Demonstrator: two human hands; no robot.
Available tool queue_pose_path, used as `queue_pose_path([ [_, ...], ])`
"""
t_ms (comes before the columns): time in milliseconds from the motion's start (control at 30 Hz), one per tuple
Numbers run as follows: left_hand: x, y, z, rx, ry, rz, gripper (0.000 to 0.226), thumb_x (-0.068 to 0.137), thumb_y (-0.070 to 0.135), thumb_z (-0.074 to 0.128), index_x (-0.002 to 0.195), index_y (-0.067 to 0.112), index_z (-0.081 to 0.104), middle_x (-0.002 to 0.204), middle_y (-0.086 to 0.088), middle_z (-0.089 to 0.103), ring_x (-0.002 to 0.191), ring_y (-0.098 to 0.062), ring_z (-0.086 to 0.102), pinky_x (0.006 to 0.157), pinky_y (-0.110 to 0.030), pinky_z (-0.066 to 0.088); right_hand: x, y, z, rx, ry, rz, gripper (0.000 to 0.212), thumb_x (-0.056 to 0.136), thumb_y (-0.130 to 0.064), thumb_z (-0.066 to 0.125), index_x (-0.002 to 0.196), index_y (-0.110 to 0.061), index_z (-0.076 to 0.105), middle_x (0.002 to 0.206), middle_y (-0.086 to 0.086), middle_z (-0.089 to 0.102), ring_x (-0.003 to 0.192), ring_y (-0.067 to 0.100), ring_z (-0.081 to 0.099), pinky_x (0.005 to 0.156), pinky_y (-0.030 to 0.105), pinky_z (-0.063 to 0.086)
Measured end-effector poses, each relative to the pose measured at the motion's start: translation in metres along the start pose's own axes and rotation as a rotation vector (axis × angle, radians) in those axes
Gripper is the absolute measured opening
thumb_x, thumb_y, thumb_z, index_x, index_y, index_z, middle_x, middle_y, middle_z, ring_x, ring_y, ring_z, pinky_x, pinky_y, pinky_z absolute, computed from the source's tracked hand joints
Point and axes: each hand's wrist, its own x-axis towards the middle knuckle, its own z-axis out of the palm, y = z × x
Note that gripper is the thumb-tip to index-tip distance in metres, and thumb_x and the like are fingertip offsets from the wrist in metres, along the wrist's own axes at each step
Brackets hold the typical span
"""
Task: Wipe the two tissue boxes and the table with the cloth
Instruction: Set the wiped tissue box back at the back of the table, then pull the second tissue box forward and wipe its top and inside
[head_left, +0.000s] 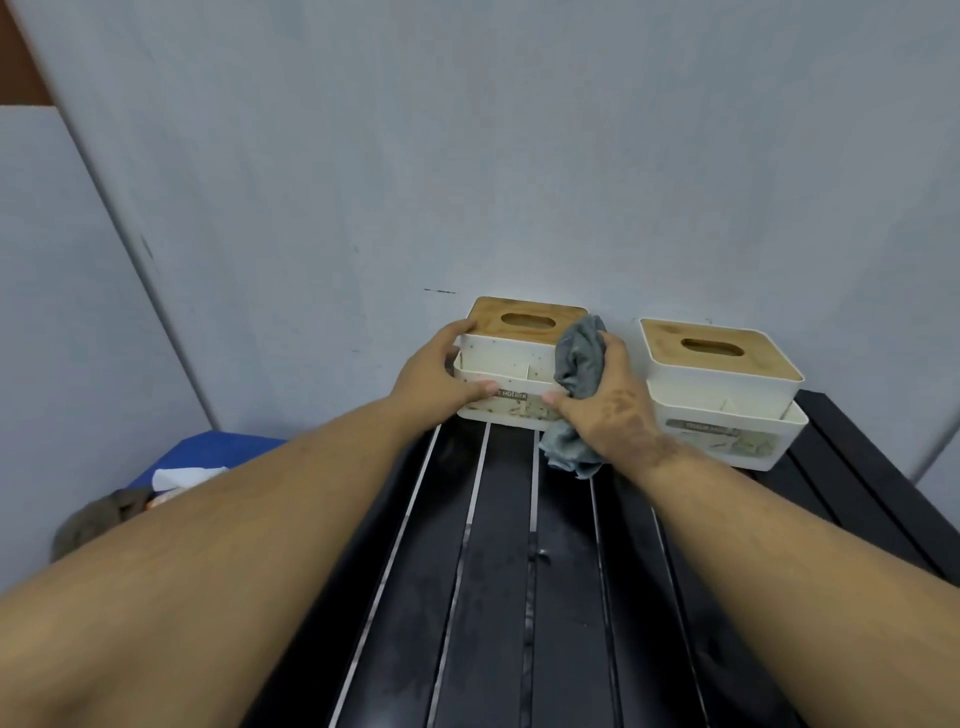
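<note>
The left tissue box (511, 358) at the table's (519, 597) far edge is steadied by the left hand (439, 371), fingers curled round its side. The cloth (579, 384) is bunched in the right hand (618, 410) against its right end. Probably that side's being wiped; the right tissue box (722, 387) looks untouched, so it's next.

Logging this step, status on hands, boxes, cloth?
Left hand grips left box. Right hand holds cloth against that box's right side. Right box untouched, on table. Nothing in the way.
</note>
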Motion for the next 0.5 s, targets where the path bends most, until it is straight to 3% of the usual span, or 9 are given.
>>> queue_pose_path([
  [67,0.000,-0.001,0.001,-0.008,0.009,0.001,0.088,0.077,0.027,0.092,0.148,0.045,0.042,0.133,0.001,0.066,0.107,-0.016,0.069,0.082,-0.020,0.054,-0.001,-0.001,0.000,0.009,0.003,0.003,0.082,0.077,-0.018,0.084,0.143,-0.015,0.035,0.123,0.002,0.059,0.110,0.017,0.056,0.093,0.017,0.042],
  [167,-0.004,0.000,0.000,-0.020,0.023,-0.004,0.088,0.075,0.027,0.093,0.145,0.046,0.045,0.136,-0.001,0.067,0.108,-0.017,0.070,0.082,-0.019,0.055,-0.003,-0.004,-0.002,0.016,-0.003,0.010,0.084,0.077,-0.016,0.083,0.145,-0.014,0.034,0.125,0.000,0.057,0.111,0.013,0.053,0.089,0.007,0.036],
  [367,-0.034,0.013,-0.010,-0.043,0.065,0.009,0.088,0.072,0.025,0.095,0.145,0.039,0.049,0.131,0.000,0.070,0.106,-0.016,0.071,0.080,-0.020,0.058,-0.023,-0.018,-0.011,0.057,-0.055,-0.029,0.084,0.076,-0.016,0.083,0.145,-0.016,0.034,0.130,0.003,0.057,0.120,0.018,0.055,0.108,0.032,0.045],
  [433,-0.056,0.025,-0.014,-0.037,0.077,0.017,0.089,0.071,0.027,0.096,0.146,0.037,0.049,0.131,0.001,0.071,0.108,-0.016,0.071,0.090,-0.029,0.060,-0.037,-0.028,-0.024,0.069,-0.071,-0.038,0.084,0.077,-0.016,0.083,0.145,-0.017,0.034,0.129,0.001,0.057,0.119,0.017,0.056,0.107,0.028,0.045],
  [500,-0.084,0.043,-0.016,-0.033,0.088,0.025,0.089,0.071,0.030,0.096,0.146,0.036,0.048,0.132,0.003,0.070,0.111,-0.016,0.070,0.097,-0.036,0.060,-0.058,-0.041,-0.043,0.063,-0.079,-0.035,0.085,0.077,-0.015,0.083,0.146,-0.017,0.034,0.128,0.000,0.057,0.117,0.014,0.055,0.099,0.012,0.042],
])
